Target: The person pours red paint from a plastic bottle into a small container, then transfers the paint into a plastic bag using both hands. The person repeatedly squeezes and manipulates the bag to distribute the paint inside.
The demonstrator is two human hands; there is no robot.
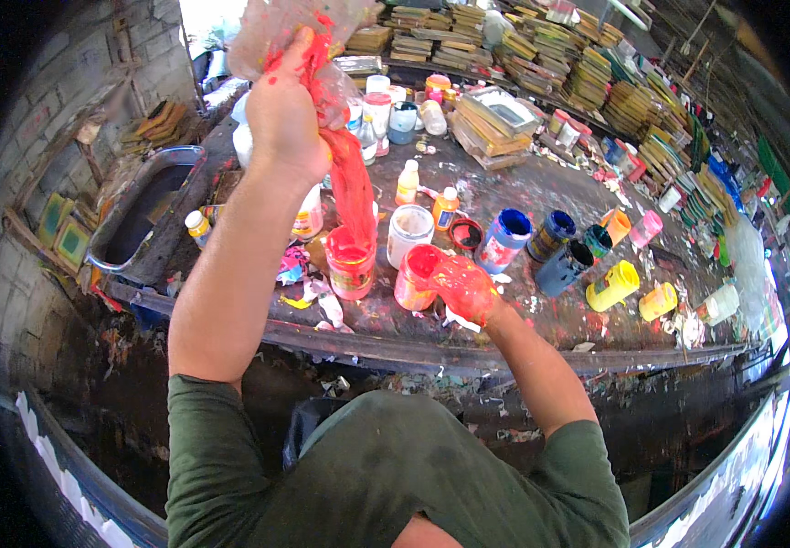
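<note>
My left hand (288, 116) is raised at the upper left, closed on a red-stained clear plastic bag (330, 103). Its long red lower part hangs down into the mouth of a plastic jar of red paint (350, 274). My right hand (463, 288), coated in red paint, is at the rim of a second red-paint jar (414, 291); its fingers reach the opening and are partly hidden by paint and the rim. Behind that jar stands a white open jar (410, 240). A round lid with red and dark paint (465, 234) lies just beyond my right hand.
Open jars of blue paint (504, 240), black paint (566, 267) and yellow paint (613, 284) stand to the right. Small orange bottles (445, 209) stand behind. Stacked framed screens (494, 130) lie farther back. A metal basin (144, 205) is at the left.
</note>
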